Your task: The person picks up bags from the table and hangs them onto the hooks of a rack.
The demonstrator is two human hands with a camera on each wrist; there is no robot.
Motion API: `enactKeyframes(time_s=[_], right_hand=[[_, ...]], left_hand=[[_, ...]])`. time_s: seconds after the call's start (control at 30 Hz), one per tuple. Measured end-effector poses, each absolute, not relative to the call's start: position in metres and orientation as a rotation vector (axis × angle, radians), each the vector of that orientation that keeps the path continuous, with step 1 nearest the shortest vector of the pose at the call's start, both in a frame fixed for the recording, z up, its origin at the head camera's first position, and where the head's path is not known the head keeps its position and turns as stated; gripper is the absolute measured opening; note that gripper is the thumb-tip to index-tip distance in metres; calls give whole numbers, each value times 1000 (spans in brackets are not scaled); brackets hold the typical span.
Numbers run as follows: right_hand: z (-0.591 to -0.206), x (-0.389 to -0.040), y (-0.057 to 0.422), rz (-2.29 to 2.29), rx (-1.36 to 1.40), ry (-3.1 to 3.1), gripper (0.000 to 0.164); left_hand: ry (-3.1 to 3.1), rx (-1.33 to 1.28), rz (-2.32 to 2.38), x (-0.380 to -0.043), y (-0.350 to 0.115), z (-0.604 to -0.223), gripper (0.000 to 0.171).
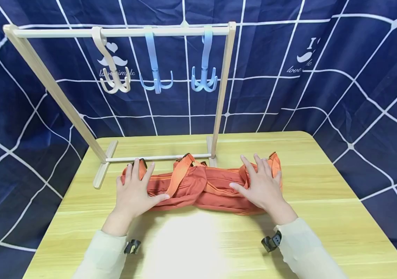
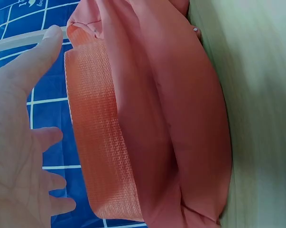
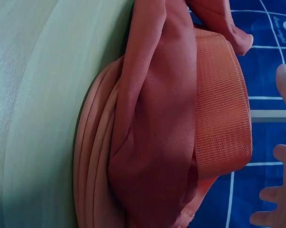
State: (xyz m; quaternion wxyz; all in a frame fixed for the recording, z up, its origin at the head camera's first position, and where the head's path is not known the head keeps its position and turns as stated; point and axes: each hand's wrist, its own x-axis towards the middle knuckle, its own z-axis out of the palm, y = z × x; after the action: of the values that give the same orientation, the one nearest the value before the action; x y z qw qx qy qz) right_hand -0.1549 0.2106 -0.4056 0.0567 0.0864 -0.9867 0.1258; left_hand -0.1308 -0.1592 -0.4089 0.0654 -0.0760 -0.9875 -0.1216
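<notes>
A rust-red fabric bag (image 1: 184, 197) with orange webbing straps lies folded across the wooden table. Over its left end hovers my left hand (image 1: 133, 195), fingers straight and spread. My right hand (image 1: 263, 190) is spread in the same way over the right end. In the left wrist view, a gap shows between the left hand (image 2: 14, 133) and the wide orange strap (image 2: 97, 133). The right wrist view also shows the fingers (image 3: 280, 152) apart from the strap (image 3: 223, 102). Neither hand grips anything.
Behind the bag stands a wooden rack (image 1: 62, 100) with a top rail. From the rail hang a beige multi-prong hook (image 1: 114, 79) and two blue ones, the middle hook (image 1: 156, 73) and the right hook (image 1: 204, 73). A dark blue gridded curtain (image 1: 264, 93) surrounds the table (image 1: 324, 217).
</notes>
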Motion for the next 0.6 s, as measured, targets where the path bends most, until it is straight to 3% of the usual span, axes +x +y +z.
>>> enactKeyframes(time_s=[0.6], right_hand=[[-403, -162, 202, 384, 425, -2949, 95]], left_hand=[[-2965, -270, -427, -128, -173, -409, 103]])
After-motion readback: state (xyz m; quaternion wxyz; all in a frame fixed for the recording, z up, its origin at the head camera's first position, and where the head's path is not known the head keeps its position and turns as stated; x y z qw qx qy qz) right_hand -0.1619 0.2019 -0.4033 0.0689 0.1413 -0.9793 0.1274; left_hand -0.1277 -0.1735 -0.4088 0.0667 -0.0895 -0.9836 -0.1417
